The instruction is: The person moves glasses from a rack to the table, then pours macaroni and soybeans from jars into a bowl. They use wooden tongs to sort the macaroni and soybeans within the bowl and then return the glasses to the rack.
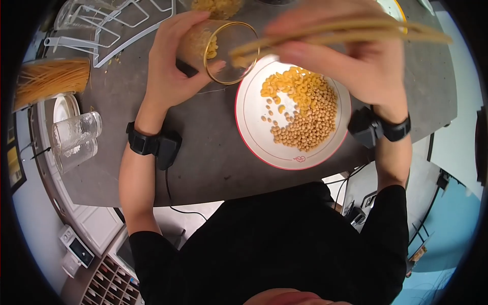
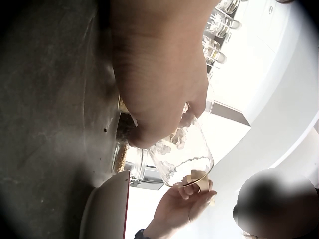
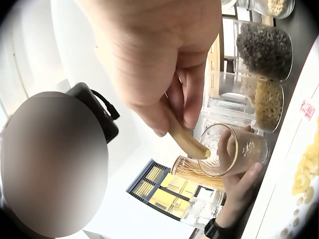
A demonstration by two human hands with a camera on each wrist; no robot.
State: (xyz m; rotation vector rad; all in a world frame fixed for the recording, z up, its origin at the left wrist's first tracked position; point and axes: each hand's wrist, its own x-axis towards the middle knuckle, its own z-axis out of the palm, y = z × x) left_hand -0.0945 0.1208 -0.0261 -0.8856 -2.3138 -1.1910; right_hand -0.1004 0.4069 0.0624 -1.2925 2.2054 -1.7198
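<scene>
My left hand grips a clear drinking glass with a gold rim, tilted with its mouth toward the plate side. Some elbow macaroni lies inside it. In my right hand are wooden tongs, held between thumb and fingers, their tips right at the mouth of the glass. A small yellow bit shows at those tips in the right wrist view. Below the hands, a white plate with a red rim bears macaroni at the back and pale round beans at the front.
A white wire rack stands at the back left, near a container of spaghetti and a clear glass. Behind the held glass, the right wrist view shows a jar of macaroni and one of dark bits.
</scene>
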